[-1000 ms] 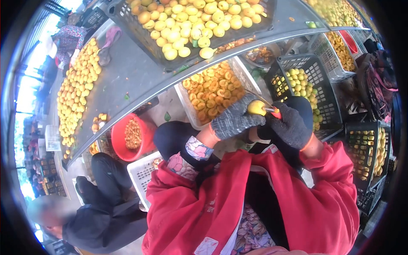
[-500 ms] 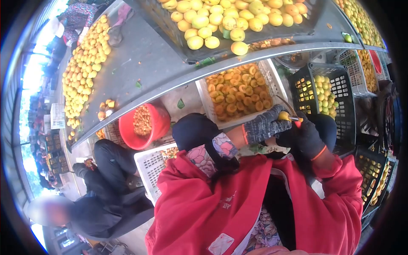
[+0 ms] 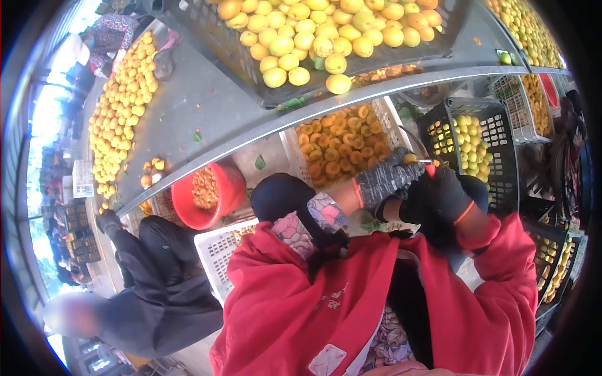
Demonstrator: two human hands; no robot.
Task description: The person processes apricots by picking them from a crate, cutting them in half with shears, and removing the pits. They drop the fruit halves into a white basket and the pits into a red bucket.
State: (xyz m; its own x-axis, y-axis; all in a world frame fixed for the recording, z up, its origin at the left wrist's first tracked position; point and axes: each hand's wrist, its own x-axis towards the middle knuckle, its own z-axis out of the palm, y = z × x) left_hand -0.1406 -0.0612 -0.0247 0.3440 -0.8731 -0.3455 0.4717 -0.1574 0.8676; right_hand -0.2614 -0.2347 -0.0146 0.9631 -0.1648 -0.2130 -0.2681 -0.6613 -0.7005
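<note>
My left hand [image 3: 389, 180], in a grey mottled glove, has its fingers closed around a yellow apricot [image 3: 409, 158]. My right hand [image 3: 449, 195], in a darker glove, grips a small red-handled tool [image 3: 430, 169]. The tool's thin metal end lies against the apricot; its exact shape is too small to make out. Both hands are close together above my knees. Just beyond my left hand, a white crate [image 3: 290, 145] holds many halved apricots [image 3: 342, 141].
A dark crate of whole apricots [image 3: 337, 84] stands on the metal table [image 3: 207, 100]. A red bucket [image 3: 235, 191] with orange pieces is at left. A black crate [image 3: 501, 135] of greenish-yellow fruit stands right. A co-worker [image 3: 163, 282] sits left, one gloved hand at the table's edge.
The co-worker's arm has reached from near the lap up to the table edge. My hands keep hold of the apricot and tool with little movement; the view has shifted slightly.
</note>
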